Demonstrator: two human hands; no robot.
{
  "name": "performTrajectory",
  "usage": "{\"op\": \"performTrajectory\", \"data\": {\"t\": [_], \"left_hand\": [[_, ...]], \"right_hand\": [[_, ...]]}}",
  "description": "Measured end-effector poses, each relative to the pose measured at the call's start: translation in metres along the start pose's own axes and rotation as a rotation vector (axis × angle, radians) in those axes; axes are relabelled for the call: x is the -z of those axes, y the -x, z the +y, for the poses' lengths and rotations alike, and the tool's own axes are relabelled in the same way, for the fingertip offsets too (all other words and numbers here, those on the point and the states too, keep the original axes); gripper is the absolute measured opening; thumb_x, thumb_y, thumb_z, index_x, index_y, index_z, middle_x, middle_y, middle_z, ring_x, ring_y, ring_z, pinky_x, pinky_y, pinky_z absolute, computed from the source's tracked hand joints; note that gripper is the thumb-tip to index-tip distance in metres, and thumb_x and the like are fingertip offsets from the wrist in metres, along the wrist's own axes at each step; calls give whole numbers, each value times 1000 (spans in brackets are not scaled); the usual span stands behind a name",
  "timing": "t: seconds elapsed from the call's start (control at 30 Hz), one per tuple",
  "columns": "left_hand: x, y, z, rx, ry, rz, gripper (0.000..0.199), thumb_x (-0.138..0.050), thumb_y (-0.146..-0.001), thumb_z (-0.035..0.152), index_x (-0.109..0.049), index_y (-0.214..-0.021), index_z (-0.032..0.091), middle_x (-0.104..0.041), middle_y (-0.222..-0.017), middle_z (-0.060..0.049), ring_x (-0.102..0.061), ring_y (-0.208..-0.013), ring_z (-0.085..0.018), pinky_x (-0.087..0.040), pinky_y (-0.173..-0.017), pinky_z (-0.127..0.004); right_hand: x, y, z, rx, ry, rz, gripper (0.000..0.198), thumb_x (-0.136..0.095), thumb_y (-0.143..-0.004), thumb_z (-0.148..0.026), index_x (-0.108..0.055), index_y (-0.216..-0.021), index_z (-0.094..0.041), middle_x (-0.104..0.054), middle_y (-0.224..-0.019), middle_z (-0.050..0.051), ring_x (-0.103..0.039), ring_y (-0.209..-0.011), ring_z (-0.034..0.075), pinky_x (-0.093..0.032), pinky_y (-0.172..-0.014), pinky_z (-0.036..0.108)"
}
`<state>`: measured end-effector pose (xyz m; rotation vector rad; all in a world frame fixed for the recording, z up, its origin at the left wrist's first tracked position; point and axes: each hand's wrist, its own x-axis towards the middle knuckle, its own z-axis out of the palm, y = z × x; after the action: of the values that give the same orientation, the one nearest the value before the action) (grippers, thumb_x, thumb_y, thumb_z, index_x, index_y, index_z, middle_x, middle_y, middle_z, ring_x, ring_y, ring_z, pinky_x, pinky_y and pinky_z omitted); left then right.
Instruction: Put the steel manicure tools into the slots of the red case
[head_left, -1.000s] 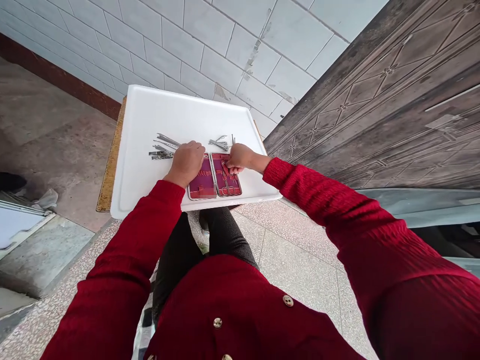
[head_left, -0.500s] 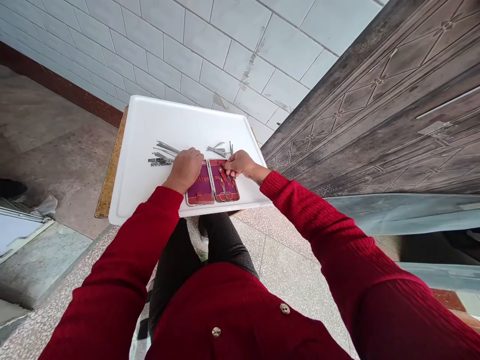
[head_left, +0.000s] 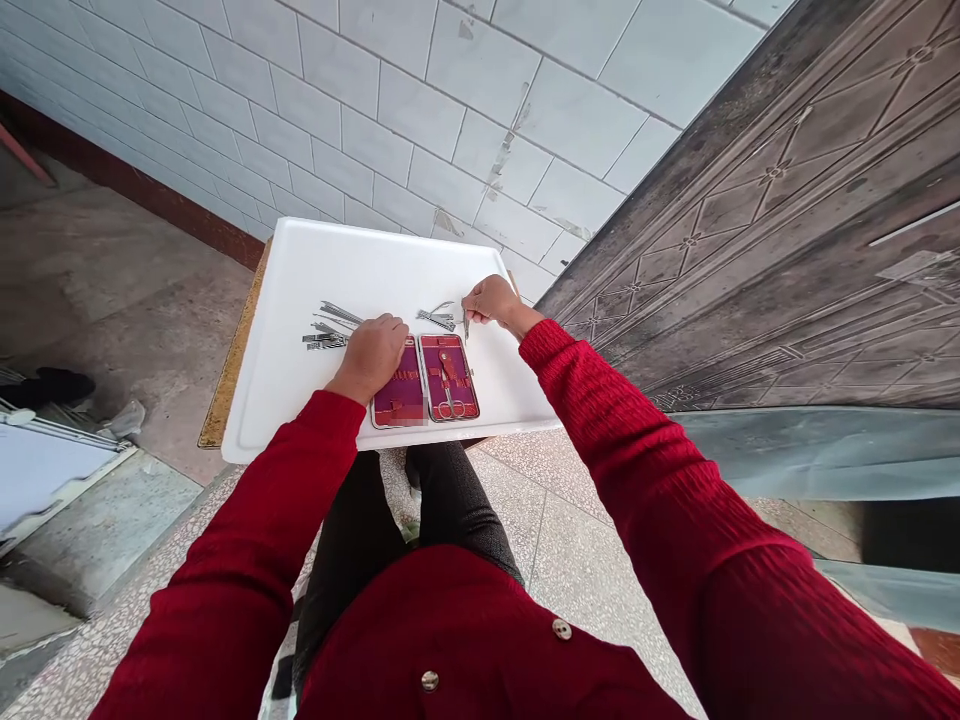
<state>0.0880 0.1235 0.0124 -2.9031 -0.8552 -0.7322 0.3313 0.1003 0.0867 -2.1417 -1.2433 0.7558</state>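
An open manicure case (head_left: 400, 400) with a purple and red lining lies at the near edge of the white tray (head_left: 360, 260). My left hand (head_left: 373, 355) is closed over the upper edge of its left half. In the right half a pair of small scissors (head_left: 448, 392) sits under a red strap. Beyond the case's top right corner, my right hand (head_left: 491, 298) pinches slim metal tweezers (head_left: 466, 325), their tips pointing down at the tray. Silver nail clippers (head_left: 436, 319) rest just left of that hand.
Left of my left hand lie several slim metal tools (head_left: 337, 312) and more clippers (head_left: 322, 341). The tray sits on a wooden board (head_left: 232, 365). A tiled wall (head_left: 420, 105) rises behind, and a dark patterned panel (head_left: 720, 220) stands at the right.
My right hand has moved from the right half of the case up to the tweezers on the tray and now grips them. My left hand stays on the case.
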Motion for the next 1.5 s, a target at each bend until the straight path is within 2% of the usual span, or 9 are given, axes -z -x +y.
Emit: {"op": "performTrajectory", "data": {"t": [0.13,0.27,0.47,0.6,0.77,0.97,1.17,1.27,1.5], "left_hand": [[0,0,0,-8,-20,-1,24,-44,-98,12,-68,-93,14,-70,-97,-14,-65,-94,-29,-50,-78,-40],[0,1,0,-4,-16,5,26,-42,-99,12,-68,-94,14,-70,-96,-14,-65,-93,-29,-50,-77,-40],[2,1,2,10,7,-3,27,-41,-99,13,-68,-93,14,-70,-97,-14,-65,-93,-30,-49,-77,-41],[2,0,3,18,-3,-17,27,-42,-99,12,-68,-94,13,-70,-98,-15,-65,-95,-30,-50,-79,-41],[2,1,3,22,6,-3,27,-42,-99,12,-68,-94,14,-70,-97,-14,-65,-94,-29,-49,-77,-41],[2,2,2,24,10,0,30,-39,-100,14,-68,-94,16,-70,-96,-13,-64,-93,-29,-49,-78,-40],[3,1,2,31,16,-3,28,-41,-100,14,-68,-94,16,-70,-98,-13,-65,-94,-29,-49,-79,-40],[4,1,2,44,4,-29,27,-42,-100,14,-68,-95,15,-70,-98,-13,-65,-93,-29,-50,-78,-41],[7,0,3,46,-15,-37,28,-41,-101,14,-68,-95,15,-71,-98,-13,-65,-92,-29,-50,-77,-40]], "right_hand": [[-7,-3,1,42,247,2,23,-65,-83,-5,-67,-62,-13,-67,-57,5,-59,-50,13,-53,-59,26],[-11,27,4,192,422,78,9,-66,-88,-11,-75,-87,-11,-74,-70,5,-65,-61,16,-53,-68,28],[-16,107,16,277,353,-287,17,-69,-88,-15,-72,-71,-16,-69,-61,-3,-63,-57,12,-48,-67,24],[-23,138,19,279,466,-354,10,-72,-85,-12,-74,-76,-17,-72,-66,-3,-66,-63,12,-43,-65,23],[-27,137,16,339,577,-358,13,-71,-82,-7,-73,-73,-17,-73,-69,-1,-66,-66,13,-41,-63,23],[-20,110,26,178,161,-681,17,-65,-77,-8,-67,-63,-17,-65,-55,-4,-59,-49,9,-45,-55,21],[-8,103,34,206,90,-1038,8,-73,-74,-23,-71,-72,-15,-63,-53,-5,-55,-46,7,-39,-49,19],[4,100,36,199,-7,-926,12,-76,-74,-27,-72,-75,-15,-64,-55,-4,-54,-47,7,-41,-50,20],[31,49,52,134,-50,-303,11,-71,-74,-11,-64,-66,-15,-61,-51,-4,-50,-42,8,-39,-47,21]]}}
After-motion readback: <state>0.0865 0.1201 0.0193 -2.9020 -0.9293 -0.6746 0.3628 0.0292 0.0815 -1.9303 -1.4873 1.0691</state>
